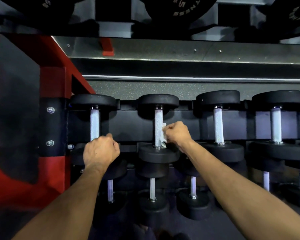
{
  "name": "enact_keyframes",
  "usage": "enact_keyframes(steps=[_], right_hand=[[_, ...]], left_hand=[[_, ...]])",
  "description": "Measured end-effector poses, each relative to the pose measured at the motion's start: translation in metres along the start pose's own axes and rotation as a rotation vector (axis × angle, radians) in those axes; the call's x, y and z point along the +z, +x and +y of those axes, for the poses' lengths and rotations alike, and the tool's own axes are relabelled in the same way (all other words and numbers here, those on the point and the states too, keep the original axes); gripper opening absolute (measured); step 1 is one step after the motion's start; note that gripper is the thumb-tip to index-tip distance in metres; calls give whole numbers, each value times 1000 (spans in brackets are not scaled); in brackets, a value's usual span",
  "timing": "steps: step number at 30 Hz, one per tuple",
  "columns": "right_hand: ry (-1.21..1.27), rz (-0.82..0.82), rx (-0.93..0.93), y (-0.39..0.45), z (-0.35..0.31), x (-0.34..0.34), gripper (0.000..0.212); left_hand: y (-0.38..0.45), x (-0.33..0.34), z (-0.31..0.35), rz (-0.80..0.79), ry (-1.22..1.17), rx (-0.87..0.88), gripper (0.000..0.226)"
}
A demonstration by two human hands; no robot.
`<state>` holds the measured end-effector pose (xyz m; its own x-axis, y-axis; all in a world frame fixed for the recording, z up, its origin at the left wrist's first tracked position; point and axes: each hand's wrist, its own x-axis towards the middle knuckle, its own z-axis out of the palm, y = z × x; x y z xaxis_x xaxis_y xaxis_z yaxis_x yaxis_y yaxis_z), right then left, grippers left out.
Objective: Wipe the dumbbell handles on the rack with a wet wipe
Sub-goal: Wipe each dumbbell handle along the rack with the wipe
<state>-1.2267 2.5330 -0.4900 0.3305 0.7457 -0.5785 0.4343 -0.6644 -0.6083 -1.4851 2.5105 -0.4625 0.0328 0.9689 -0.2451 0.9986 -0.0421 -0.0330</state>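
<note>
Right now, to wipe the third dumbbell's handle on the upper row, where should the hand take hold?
Grip the knurled middle of the third dumbbell's handle, coming from above and in front. It lies front to back, bare between its two black heads, with open space either side for wipe and fingers to wrap round.

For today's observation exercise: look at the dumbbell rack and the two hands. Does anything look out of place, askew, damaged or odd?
Nothing stands out. The dumbbells sit in even rows on the rack, handles parallel. The right hand holds the wipe against the second handle; the left hand grips the first dumbbell. No spill or damage shows.
</note>
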Motion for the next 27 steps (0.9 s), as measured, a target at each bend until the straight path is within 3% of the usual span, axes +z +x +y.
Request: enact_keyframes(steps=[4, 7, 12, 17, 20, 24, 27], right_hand=[[-3, 244, -257, -5, -18, 2, 12], [-91, 320, -427, -7, -22, 9, 10], [-598, 0, -752, -24, -4, 18, 13], [-779, 194, -790, 0, -39, 11, 13], [-949, 130, -961, -3, -27, 12, 14], [-1063, -199, -819, -9, -18, 15, 11], [-867, -319, -643, -24, -17, 9, 13]], left_hand=[[-1, 0, -1, -4, -4, 9, 18], [-1, 1, -1, -10, -16, 9, 18], [-1, -1, -1, -10, -19, 15, 17], [-1, 2, -2, -8, -26, 11, 16], [-1, 2, -2, -7, -28, 26, 16], [-2, 3, -3, -7, -43, 16, 16], [-2, 1, -2, 11, -58, 31, 17]])
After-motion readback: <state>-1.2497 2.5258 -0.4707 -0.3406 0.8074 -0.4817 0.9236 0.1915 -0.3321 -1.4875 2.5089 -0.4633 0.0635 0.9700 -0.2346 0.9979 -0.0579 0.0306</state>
